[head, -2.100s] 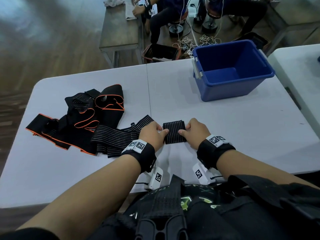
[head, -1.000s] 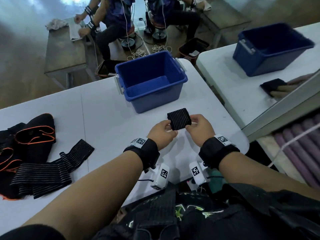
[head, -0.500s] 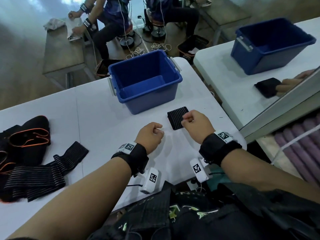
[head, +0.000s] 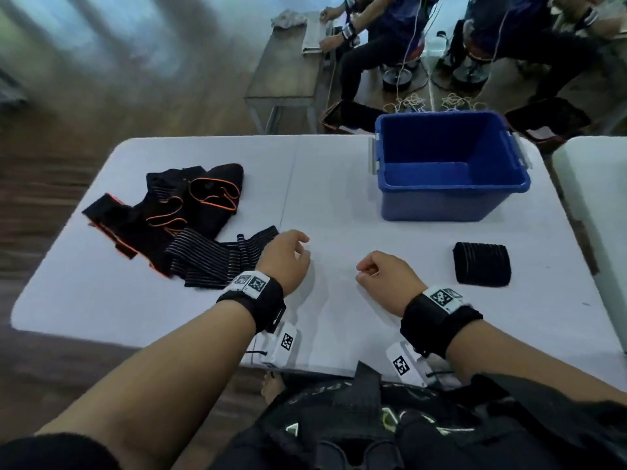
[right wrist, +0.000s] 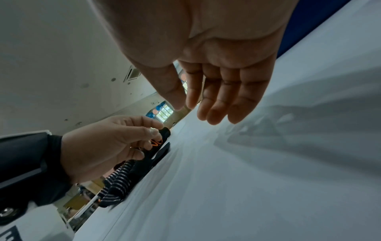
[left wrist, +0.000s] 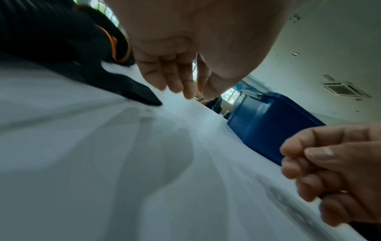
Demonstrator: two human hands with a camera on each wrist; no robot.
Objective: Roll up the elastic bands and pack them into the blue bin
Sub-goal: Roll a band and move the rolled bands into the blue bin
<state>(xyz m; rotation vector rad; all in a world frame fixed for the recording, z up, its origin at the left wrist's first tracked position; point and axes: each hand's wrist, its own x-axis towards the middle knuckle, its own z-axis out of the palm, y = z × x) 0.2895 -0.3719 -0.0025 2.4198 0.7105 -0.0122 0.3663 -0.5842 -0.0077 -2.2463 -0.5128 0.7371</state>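
Observation:
A rolled black striped band (head: 481,264) lies on the white table (head: 339,205), in front of the blue bin (head: 451,195), which holds nothing I can see. Several unrolled black bands (head: 176,212), some edged in orange, are heaped at the left, with a striped band (head: 217,259) nearest me. My left hand (head: 303,247) hovers at the right end of that striped band, fingers loosely curled and holding nothing. My right hand (head: 363,271) hangs mid-table, left of the roll, also free; its fingers (right wrist: 216,104) are relaxed in the right wrist view.
A second white table (head: 597,198) stands close on the right. Beyond the far edge are a grey bench (head: 288,72), seated people and black crates on the floor. The bin (left wrist: 268,127) stands at the back right of my table.
My right hand set the rolled band on the table and let go. Both hands moved left toward the pile, and my view swung left with them.

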